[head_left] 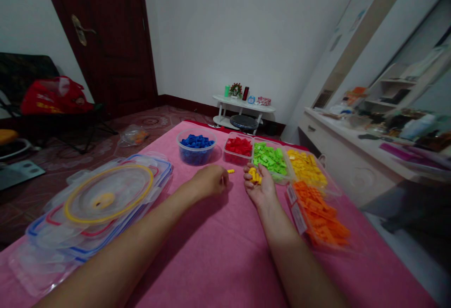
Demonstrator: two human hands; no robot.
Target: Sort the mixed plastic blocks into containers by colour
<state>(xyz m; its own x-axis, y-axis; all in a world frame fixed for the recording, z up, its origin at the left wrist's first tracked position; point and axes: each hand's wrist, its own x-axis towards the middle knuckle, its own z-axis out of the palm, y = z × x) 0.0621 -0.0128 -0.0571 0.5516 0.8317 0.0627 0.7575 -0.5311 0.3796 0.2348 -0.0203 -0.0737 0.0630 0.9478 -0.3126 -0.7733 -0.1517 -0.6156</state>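
My left hand (pixel 212 180) is low over the pink tablecloth, its fingers curled together; what they hold, if anything, is hidden. Just past its knuckles shows a small yellow toy brick (pixel 230 171); whether it touches the hand I cannot tell. Palm up, my right hand (pixel 261 190) has its fingers curled round several yellow toy bricks (pixel 254 175). Beyond the hands stand a round tub of blue bricks (pixel 196 142), a box of red bricks (pixel 239 146) and a box of green bricks (pixel 270 157). Yellow bricks (pixel 307 167) and orange bricks (pixel 320 214) fill boxes on the right.
Stacked clear lids (pixel 109 200) with coloured seals lie on the table's left side. The pink tablecloth (pixel 211 261) covers the table. A white dresser (pixel 338 143) with clutter stands to the right. At the back wall is a low white stand (pixel 243 103).
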